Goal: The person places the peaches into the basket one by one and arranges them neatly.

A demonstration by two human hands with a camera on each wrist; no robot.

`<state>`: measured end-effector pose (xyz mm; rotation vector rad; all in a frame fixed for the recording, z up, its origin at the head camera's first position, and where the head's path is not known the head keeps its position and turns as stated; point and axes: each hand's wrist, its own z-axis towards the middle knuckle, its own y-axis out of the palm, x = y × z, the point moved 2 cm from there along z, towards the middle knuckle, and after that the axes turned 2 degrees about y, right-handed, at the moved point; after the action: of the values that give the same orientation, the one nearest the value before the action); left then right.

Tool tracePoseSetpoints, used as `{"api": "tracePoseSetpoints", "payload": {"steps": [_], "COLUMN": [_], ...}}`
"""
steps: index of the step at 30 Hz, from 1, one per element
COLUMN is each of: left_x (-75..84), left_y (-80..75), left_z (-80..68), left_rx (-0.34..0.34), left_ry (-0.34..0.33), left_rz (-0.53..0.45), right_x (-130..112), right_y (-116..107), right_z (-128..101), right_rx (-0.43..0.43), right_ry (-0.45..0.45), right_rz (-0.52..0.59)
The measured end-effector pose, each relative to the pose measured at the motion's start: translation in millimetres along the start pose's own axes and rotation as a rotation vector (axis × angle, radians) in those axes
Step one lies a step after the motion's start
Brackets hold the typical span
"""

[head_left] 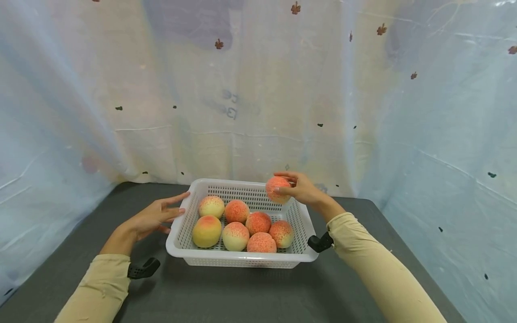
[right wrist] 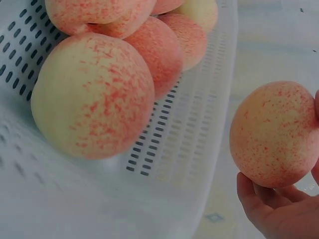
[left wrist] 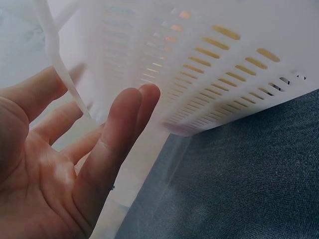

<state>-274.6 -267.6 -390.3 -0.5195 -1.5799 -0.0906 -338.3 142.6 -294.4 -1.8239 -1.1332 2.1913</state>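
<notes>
A white plastic basket [head_left: 177, 246] with slotted walls holds several peaches, among them a yellow one [head_left: 207, 231] at the left and a pale, red-speckled one [right wrist: 94, 94]. My right hand [head_left: 302, 188] grips another peach [head_left: 277, 189] between thumb and fingers, held up over the basket's back right corner. In the right wrist view that peach [right wrist: 274, 134] appears beyond the basket's rim, with fingertips against its side. My left hand [head_left: 155, 217] is at the basket's left side, fingers spread and fairly straight, fingertips at the rim. Its palm [left wrist: 45, 184] shows nothing held.
The basket stands on a dark grey table [head_left: 226, 296]. A pale plastic sheet [head_left: 258, 89] with small leaf prints hangs behind and along both sides. Both sleeves carry a black wrist device, one on the left [head_left: 144, 268] and one on the right [head_left: 320, 242].
</notes>
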Motion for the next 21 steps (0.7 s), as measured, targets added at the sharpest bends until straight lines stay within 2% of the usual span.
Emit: {"api": "tracePoseSetpoints", "payload": {"steps": [5, 16, 21], "left_x": [-0.9, -2.4, -3.5], "left_y": [-0.2, -1.3, -1.3], "left_z": [0.2, 0.5, 1.9], "left_rx": [0.006, 0.006, -0.002], "left_ry": [-0.001, 0.002, 0.010], "left_rz": [0.008, -0.004, -0.018], "right_x": [1, 10, 14], "right_y": [9, 27, 33], "right_z": [10, 29, 35], "right_rx": [0.044, 0.034, 0.055], "right_ry": [0.049, 0.150, 0.198], "right_rz": [-0.018, -0.021, -0.034]}}
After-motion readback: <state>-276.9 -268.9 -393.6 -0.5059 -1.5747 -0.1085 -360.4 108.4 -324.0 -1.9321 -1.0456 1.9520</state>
